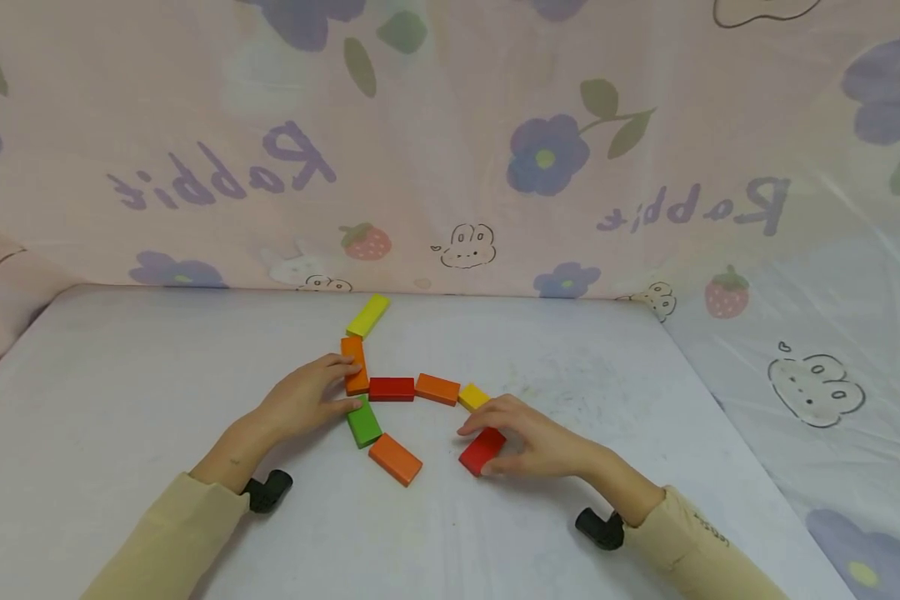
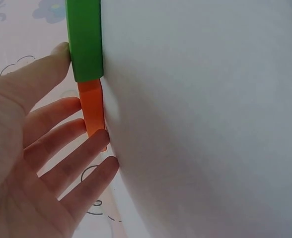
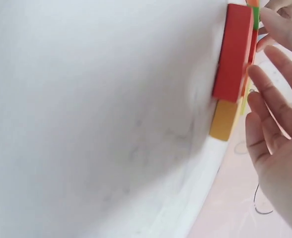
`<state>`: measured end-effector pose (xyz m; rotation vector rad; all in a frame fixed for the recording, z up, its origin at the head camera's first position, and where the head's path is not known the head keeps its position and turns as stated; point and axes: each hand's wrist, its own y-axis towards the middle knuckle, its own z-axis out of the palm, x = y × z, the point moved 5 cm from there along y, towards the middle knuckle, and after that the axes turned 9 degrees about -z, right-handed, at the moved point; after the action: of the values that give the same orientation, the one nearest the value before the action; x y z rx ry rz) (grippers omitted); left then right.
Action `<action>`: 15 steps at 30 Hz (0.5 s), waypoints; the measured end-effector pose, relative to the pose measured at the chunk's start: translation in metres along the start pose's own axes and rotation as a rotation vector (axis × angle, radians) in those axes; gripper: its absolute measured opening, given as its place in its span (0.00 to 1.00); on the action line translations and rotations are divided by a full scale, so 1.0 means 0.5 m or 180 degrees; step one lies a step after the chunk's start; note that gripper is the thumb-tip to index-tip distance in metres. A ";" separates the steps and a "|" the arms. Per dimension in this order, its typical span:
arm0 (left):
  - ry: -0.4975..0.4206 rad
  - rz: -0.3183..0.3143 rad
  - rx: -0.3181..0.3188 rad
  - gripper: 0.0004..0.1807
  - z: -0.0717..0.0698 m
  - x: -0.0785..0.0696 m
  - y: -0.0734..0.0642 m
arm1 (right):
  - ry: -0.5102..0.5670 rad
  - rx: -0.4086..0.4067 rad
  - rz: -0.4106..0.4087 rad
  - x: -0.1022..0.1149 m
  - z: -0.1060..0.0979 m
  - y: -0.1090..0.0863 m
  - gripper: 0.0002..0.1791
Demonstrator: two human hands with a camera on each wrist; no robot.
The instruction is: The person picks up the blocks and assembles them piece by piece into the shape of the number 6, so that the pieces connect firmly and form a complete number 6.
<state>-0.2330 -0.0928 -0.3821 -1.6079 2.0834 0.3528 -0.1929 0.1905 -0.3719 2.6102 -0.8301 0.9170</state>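
Note:
In the head view, my left hand [image 1: 300, 398] reaches in from the left, its thumb tip at the green block [image 1: 364, 423] and its other fingertips by an upper orange block [image 1: 355, 362]. The left wrist view shows these fingers spread and fairly straight, the thumb against the green block's side [image 2: 86, 44]. My right hand [image 1: 536, 442] is around a red block [image 1: 482, 452], thumb by its near end and fingers past its far side. In the right wrist view, loosely extended fingertips are right at that red block's edge [image 3: 233, 54]. A yellow block [image 1: 473, 397] lies just beyond.
Between the hands, a second red block [image 1: 392, 389] and an orange block [image 1: 437, 388] form a row. Another orange block [image 1: 395, 459] lies nearer, and a lime-yellow block [image 1: 368, 316] farther back. A patterned sheet [image 1: 450, 150] rises behind the white table [image 1: 570, 350].

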 end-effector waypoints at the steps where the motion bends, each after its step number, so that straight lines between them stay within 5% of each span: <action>1: -0.0002 0.0002 -0.0006 0.30 0.000 0.000 -0.001 | 0.0002 -0.0008 -0.0010 -0.002 0.000 -0.001 0.23; 15: -0.0020 0.0019 -0.0025 0.30 -0.002 0.001 -0.002 | -0.0069 -0.0071 -0.0161 -0.018 0.000 -0.012 0.18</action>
<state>-0.2326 -0.0940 -0.3816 -1.6032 2.0852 0.3680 -0.1951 0.1993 -0.3776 2.6137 -0.7713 0.8625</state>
